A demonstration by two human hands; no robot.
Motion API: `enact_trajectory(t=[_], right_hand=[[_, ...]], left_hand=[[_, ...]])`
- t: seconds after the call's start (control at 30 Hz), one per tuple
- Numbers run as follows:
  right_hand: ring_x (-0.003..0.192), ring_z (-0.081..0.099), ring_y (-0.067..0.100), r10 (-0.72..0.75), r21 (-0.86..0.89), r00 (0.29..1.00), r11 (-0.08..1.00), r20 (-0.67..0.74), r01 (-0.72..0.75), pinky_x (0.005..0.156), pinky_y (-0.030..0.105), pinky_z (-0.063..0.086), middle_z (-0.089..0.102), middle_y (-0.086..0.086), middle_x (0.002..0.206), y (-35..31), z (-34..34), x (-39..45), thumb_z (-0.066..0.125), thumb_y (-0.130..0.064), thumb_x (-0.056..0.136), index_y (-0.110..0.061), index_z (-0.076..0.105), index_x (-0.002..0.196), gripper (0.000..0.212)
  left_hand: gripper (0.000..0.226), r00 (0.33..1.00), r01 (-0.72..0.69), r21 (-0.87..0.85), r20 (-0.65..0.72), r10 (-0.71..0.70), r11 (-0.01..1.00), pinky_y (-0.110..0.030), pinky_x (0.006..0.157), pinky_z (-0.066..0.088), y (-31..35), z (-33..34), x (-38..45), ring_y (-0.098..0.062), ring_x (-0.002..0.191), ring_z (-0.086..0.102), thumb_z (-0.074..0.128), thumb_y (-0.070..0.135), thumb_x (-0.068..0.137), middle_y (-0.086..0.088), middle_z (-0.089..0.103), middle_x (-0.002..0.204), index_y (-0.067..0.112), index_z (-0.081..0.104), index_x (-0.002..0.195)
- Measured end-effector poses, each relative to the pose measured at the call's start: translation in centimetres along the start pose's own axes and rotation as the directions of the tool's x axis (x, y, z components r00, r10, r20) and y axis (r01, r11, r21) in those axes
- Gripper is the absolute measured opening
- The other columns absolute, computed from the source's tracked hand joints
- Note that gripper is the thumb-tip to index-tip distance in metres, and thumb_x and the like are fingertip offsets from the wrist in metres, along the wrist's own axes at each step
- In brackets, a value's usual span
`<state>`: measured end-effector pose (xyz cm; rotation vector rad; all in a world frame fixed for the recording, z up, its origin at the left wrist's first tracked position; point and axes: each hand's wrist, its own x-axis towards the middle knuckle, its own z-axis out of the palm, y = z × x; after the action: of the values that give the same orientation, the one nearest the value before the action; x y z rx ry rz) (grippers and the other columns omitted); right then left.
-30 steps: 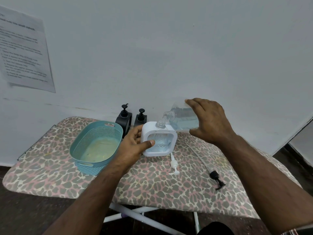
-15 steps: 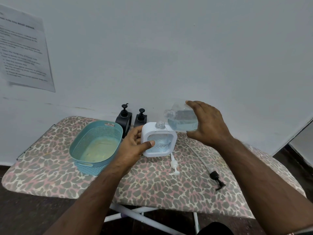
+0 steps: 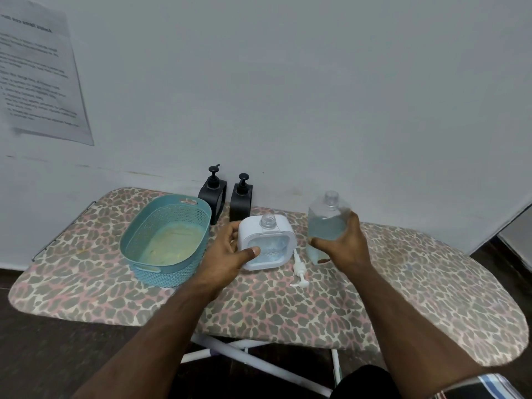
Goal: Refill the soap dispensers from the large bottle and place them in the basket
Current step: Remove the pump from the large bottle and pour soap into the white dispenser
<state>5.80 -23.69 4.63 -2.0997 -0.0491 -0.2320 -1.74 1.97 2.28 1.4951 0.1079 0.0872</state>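
A white square soap dispenser (image 3: 270, 240) stands uncapped on the leopard-print board (image 3: 259, 300), and my left hand (image 3: 230, 251) grips its left side with the thumb across the front. My right hand (image 3: 344, 240) holds the large clear bottle (image 3: 326, 223) upright on the board, right of the dispenser; pale blue liquid fills its lower part and its neck is open. The dispenser's white pump (image 3: 299, 269) lies on the board between them. Two black dispensers (image 3: 213, 191) (image 3: 241, 200) stand at the wall. The teal basket (image 3: 144, 249) sits to the left, holding no dispensers.
The board is an ironing board against a grey wall, with white legs (image 3: 244, 352) under its front edge. A printed sheet (image 3: 37, 73) is stuck to the wall at the upper left. The board's right half is bare cloth.
My right hand has turned the large bottle from tilted over the dispenser's neck to upright and lowered it to the board at the right. My left hand kept its grip on the dispenser.
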Motion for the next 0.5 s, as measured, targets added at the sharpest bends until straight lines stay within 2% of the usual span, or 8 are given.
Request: enact_trajectory(t=[0.07, 0.13, 0.17, 0.3, 0.4, 0.47, 0.5], right_hand=[[0.114, 0.056, 0.023, 0.036, 0.003, 0.999, 0.999, -0.024, -0.036, 0.081, 0.023, 0.051, 0.055, 0.001, 0.129, 1.3, 0.6, -0.3, 0.096, -0.027, 0.062, -0.02, 0.038, 0.14, 0.098], [0.116, 0.057, 0.025, 0.069, 0.002, 0.996, 0.998, -0.049, -0.069, 0.092, 0.037, 0.052, 0.056, 0.002, 0.13, 2.0, 1.0, -0.4, 0.097, -0.03, 0.061, -0.02, 0.039, 0.138, 0.096], [0.116, 0.057, 0.025, 0.086, 0.004, 0.995, 0.996, -0.056, -0.086, 0.092, 0.037, 0.052, 0.055, 0.001, 0.129, 2.2, 1.1, -0.3, 0.096, -0.03, 0.062, -0.02, 0.039, 0.137, 0.096], [0.11, 0.054, 0.018, 0.116, 0.076, 0.992, 0.991, -0.047, -0.113, 0.075, 0.018, 0.044, 0.05, -0.004, 0.124, 2.5, 0.9, -0.4, 0.094, -0.024, 0.067, -0.017, 0.036, 0.141, 0.094], [0.11, 0.052, 0.015, 0.124, 0.088, 0.992, 0.988, 0.012, -0.124, 0.077, 0.017, 0.043, 0.049, -0.007, 0.125, 2.6, 0.3, -0.5, 0.093, -0.025, 0.071, -0.017, 0.034, 0.143, 0.094], [0.113, 0.05, 0.012, 0.145, 0.071, 0.989, 0.987, 0.034, -0.147, 0.087, 0.02, 0.045, 0.047, -0.009, 0.128, 2.4, -0.2, -0.7, 0.093, -0.026, 0.071, -0.017, 0.032, 0.148, 0.099], [0.114, 0.05, 0.012, 0.148, 0.052, 0.989, 0.988, -0.008, -0.147, 0.092, 0.025, 0.045, 0.046, -0.009, 0.129, 2.5, -0.4, -1.0, 0.093, -0.028, 0.07, -0.018, 0.03, 0.15, 0.102]], left_hand=[[0.051, 1.0, 0.027, 0.043, 0.005, -0.027, 0.999, -0.019, 0.079, 0.058, -0.8, -0.2, -0.3, -0.015, 0.118, 0.064, 0.075, 0.002, 0.09, 0.001, 0.063, 0.129, 0.03, 0.053, 0.126], [0.053, 0.999, 0.042, 0.077, 0.005, -0.043, 0.996, -0.014, 0.077, 0.056, -1.8, -0.5, -0.6, -0.015, 0.119, 0.062, 0.074, 0.0, 0.09, 0.0, 0.061, 0.13, 0.026, 0.051, 0.13], [0.054, 0.999, 0.049, 0.094, 0.002, -0.049, 0.994, -0.015, 0.078, 0.056, -2.3, -0.7, -0.7, -0.016, 0.12, 0.062, 0.074, 0.0, 0.09, 0.0, 0.061, 0.13, 0.024, 0.05, 0.131], [0.055, 0.996, 0.087, 0.118, 0.003, -0.088, 0.989, -0.021, 0.078, 0.059, -3.5, -1.3, -0.9, -0.019, 0.119, 0.063, 0.074, -0.001, 0.09, -0.002, 0.062, 0.129, 0.02, 0.049, 0.133], [0.054, 0.995, 0.099, 0.133, 0.016, -0.101, 0.986, -0.021, 0.076, 0.06, -3.7, -1.1, -0.8, -0.014, 0.113, 0.063, 0.071, -0.004, 0.091, -0.002, 0.063, 0.127, 0.015, 0.047, 0.135], [0.054, 0.994, 0.099, 0.143, 0.029, -0.104, 0.985, -0.023, 0.078, 0.061, -3.8, -1.0, -0.9, -0.015, 0.113, 0.064, 0.07, -0.004, 0.091, 0.0, 0.062, 0.125, 0.015, 0.047, 0.136], [0.054, 0.994, 0.099, 0.146, 0.037, -0.105, 0.984, -0.023, 0.078, 0.061, -3.9, -1.0, -0.9, -0.015, 0.113, 0.064, 0.07, -0.005, 0.091, 0.001, 0.062, 0.125, 0.015, 0.047, 0.136]])
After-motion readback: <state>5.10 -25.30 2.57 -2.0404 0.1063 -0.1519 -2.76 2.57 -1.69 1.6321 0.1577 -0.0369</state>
